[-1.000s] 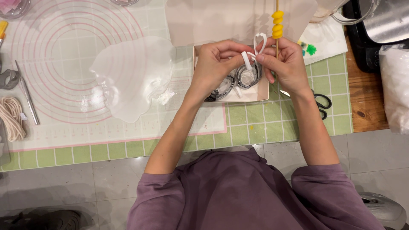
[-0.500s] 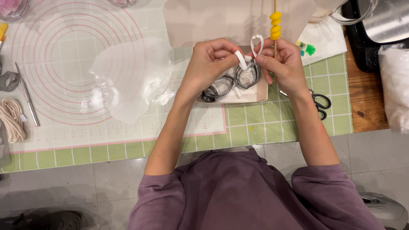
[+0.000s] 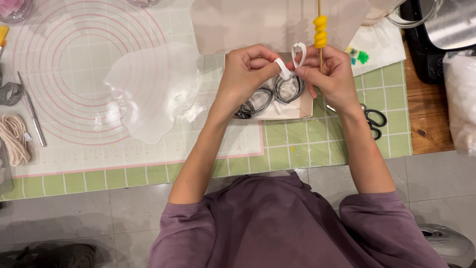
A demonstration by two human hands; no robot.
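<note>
My left hand [image 3: 244,74] and my right hand [image 3: 333,74] meet over a small open cardboard box [image 3: 305,106] that holds several metal ring cutters [image 3: 275,94]. Between the fingertips of both hands is a white strip [image 3: 291,58] bent into a loop at its top. My right hand also grips a thin wooden skewer [image 3: 320,54] that carries several yellow beads [image 3: 320,31] near its upper end.
A clear plastic sheet [image 3: 151,92] lies on a white mat with pink circles [image 3: 64,54], over a green grid mat [image 3: 347,144]. Black scissors [image 3: 373,121] lie right of my wrist. A cord coil [image 3: 14,139] and a thin metal tool [image 3: 32,111] sit at far left.
My hands have lifted slightly and drawn the white strip upward; its loop now stands higher between my fingertips. The skewer stays in my right hand.
</note>
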